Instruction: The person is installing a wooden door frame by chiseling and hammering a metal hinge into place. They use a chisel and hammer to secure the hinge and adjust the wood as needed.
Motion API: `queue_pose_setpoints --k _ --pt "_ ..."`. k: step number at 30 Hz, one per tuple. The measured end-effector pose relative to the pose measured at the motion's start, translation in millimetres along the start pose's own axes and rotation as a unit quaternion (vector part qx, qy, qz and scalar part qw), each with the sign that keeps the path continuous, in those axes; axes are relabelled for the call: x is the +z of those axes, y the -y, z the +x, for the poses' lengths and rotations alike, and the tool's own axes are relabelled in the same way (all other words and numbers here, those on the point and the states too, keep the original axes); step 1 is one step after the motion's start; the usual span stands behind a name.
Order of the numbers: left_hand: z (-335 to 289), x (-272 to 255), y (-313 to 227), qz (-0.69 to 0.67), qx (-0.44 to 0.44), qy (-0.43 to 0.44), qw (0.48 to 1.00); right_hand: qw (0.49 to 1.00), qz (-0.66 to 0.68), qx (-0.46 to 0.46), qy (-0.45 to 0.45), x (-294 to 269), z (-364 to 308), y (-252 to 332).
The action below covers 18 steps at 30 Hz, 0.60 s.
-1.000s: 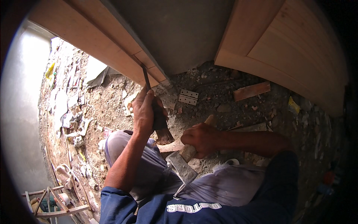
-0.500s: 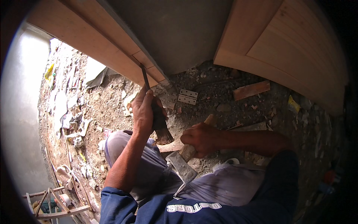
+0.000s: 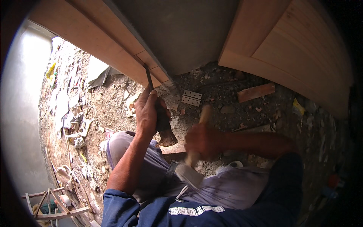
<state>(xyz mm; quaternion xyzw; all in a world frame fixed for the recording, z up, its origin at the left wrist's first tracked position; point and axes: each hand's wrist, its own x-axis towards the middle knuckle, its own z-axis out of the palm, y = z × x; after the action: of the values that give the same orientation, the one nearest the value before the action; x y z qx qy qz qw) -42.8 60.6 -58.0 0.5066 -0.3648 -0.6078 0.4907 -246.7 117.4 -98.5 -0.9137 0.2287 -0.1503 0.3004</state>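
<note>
- Head view looks down on a person crouched on rubble-strewn ground beside a wooden door frame (image 3: 113, 49).
- Left hand (image 3: 145, 111) is clenched around a chisel (image 3: 159, 113); its dark metal blade runs up to the lower edge of the frame, and its mushroomed wooden butt end sticks out below the hand.
- Right hand (image 3: 202, 142) is blurred, so its fingers cannot be made out one by one, but its grip appears closed on the pale wooden handle of a hammer (image 3: 194, 151).
- Hammer's handle runs up past the hand toward the hinge; its pale metal head lies lower, over the person's lap, well apart from the chisel's butt.
- Just beyond the chisel, a small metal hinge (image 3: 191, 97) lies flat on the dirt, near the foot of the frame.
- Farther right, a reddish wood offcut (image 3: 256, 92) rests on the ground before a leaning wooden door (image 3: 298, 45).
- Along the left, scraps of paper and debris (image 3: 72, 109) line the base of a pale wall.
</note>
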Motion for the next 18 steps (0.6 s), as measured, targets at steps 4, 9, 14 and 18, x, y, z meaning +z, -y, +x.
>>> queue_pose_setpoints --k 4,9,14,18 --pt "1 2 -1 0.002 -0.008 -0.010 1.000 0.996 0.004 0.085 0.031 9 -6 -4" --pt "2 0 2 0.009 0.006 -0.005 1.000 0.998 -0.009 0.048 0.044 2 -3 -6" --pt "-1 6 -4 0.015 -0.016 -0.014 1.000 0.998 0.007 0.051 0.018 6 -12 -4" --pt "2 1 7 0.052 0.015 -0.007 0.999 1.000 -0.011 0.003 -0.028 8 -11 -7"
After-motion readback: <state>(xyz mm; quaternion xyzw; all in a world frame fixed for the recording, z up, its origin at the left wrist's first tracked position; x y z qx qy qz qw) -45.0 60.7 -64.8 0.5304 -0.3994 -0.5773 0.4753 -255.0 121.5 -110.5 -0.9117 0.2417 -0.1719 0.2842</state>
